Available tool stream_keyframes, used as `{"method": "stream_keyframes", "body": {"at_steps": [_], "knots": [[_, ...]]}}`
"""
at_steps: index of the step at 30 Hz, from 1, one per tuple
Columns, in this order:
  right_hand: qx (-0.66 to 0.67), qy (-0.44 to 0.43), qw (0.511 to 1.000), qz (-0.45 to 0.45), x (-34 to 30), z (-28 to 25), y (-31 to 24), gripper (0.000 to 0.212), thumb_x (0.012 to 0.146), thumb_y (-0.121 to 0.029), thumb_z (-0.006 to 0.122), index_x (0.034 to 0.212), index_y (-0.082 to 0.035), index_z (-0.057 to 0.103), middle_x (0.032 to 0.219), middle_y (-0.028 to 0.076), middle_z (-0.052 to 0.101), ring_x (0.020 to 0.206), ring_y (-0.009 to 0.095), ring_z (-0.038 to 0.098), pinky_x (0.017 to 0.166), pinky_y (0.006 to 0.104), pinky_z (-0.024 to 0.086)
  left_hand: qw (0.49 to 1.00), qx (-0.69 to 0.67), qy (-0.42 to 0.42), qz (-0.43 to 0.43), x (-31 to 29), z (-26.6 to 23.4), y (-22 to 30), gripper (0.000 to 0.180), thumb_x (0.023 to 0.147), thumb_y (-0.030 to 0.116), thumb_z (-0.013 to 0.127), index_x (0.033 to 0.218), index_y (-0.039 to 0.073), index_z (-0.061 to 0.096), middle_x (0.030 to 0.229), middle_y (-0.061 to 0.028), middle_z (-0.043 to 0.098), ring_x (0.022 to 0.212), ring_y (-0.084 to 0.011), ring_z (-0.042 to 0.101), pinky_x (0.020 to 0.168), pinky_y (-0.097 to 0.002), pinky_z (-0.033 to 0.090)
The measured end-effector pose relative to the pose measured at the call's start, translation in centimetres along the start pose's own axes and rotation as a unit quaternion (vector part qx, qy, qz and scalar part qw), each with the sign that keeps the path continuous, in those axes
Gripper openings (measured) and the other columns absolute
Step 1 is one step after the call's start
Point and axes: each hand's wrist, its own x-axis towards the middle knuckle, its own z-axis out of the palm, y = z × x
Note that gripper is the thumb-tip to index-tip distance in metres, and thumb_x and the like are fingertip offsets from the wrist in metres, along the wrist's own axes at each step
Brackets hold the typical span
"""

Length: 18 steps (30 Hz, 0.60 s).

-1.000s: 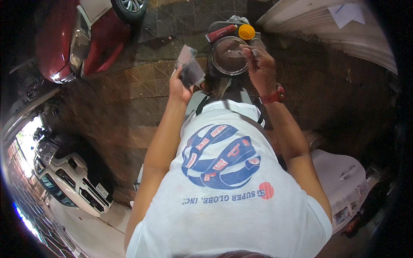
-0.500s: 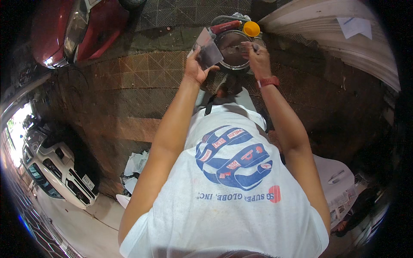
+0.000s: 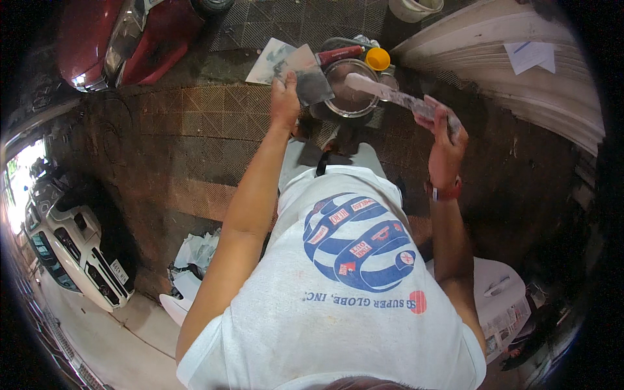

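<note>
My left hand (image 3: pixel 285 103) is closed on the edge of a flat grey plate (image 3: pixel 311 79), its thumb lying on top. A whitish square sheet (image 3: pixel 265 60) shows just behind that plate; whether it is held too, I cannot make out. My right hand (image 3: pixel 447 140) grips one end of a long flat stirring stick (image 3: pixel 396 96) coated with pale pinkish paste. The stick's rounded far end hangs over an open round tin (image 3: pixel 351 114) with greyish-brown contents. Beside the tin lie a red tube (image 3: pixel 340 55) and a yellow cup (image 3: pixel 377 59).
A dark red car body (image 3: pixel 140 55) stands at the upper left, with a white car (image 3: pixel 81 257) farther left. A ribbed pale panel (image 3: pixel 500 52) rises at right. A white bucket (image 3: pixel 416 9) is at the top. Crumpled paper (image 3: pixel 197 250) and a white panel (image 3: pixel 497 286) lie near me.
My right hand has moved right and toward me, bringing the coated stick up out of the tin. The left hand has shifted slightly left, and the plate has turned, with the whitish sheet now showing.
</note>
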Motion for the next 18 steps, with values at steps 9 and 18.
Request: {"method": "stream_keyframes", "body": {"at_steps": [9,18], "knots": [[-0.122,-0.135,0.947,-0.263,-6.0,-2.5,-7.1,0.026,0.104,-0.010,0.058,0.123,0.001,0.071,0.120,0.023,0.072,0.108,0.030,0.073,0.093,0.0393,0.059,0.995,-0.052,-0.082,-0.029,-0.6,5.6,4.8,0.063,0.111,0.039,0.046,0.156,-0.004,0.035,0.148,-0.0194,0.053,0.137,-0.0283,0.049,0.117,-0.0379,0.036],[-0.253,-0.233,0.833,-0.433,-5.6,-3.8,3.1,0.044,0.076,-0.005,0.083,0.119,-0.003,0.072,0.124,0.019,0.071,0.117,0.036,0.070,0.097,0.0453,0.062,0.943,-0.233,-0.120,-0.206,-0.2,5.4,7.4,0.032,0.108,0.024,0.050,0.131,0.004,0.062,0.114,-0.0095,0.072,0.102,-0.0200,0.072,0.088,-0.0378,0.060]]}}
